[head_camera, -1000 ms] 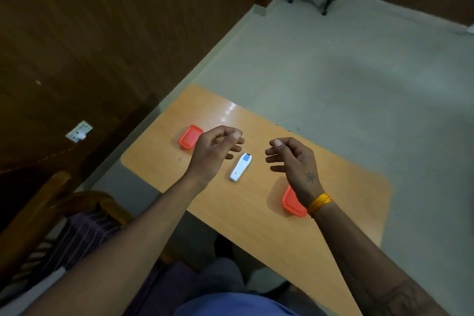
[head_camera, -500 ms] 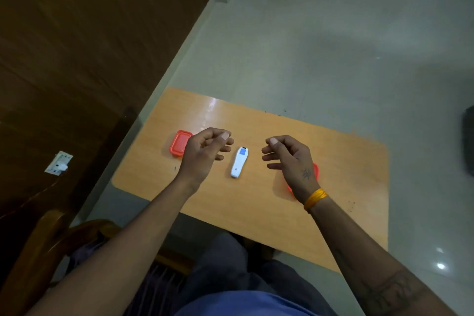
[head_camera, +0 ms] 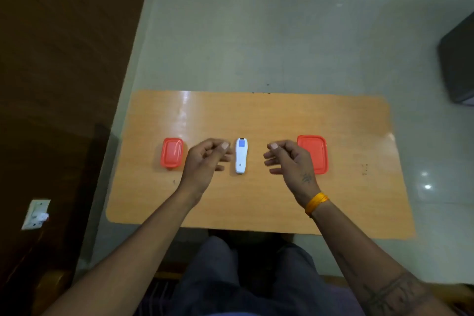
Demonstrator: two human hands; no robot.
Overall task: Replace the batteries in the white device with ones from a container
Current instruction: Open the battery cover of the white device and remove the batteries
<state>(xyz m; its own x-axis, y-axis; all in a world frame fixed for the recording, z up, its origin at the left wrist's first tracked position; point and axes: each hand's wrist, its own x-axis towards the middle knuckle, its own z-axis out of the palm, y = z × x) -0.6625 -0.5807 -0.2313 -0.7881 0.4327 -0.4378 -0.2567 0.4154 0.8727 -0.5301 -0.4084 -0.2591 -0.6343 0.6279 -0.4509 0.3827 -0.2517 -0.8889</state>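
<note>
On the table, two lidded red containers flank device.

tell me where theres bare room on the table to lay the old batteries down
The widest bare patches of the table are the far strip beyond the white device and the near strip under the wrists. The corner right of the large red container is free too. The middle row is crowded: small red container, left hand, device, right hand.
</note>
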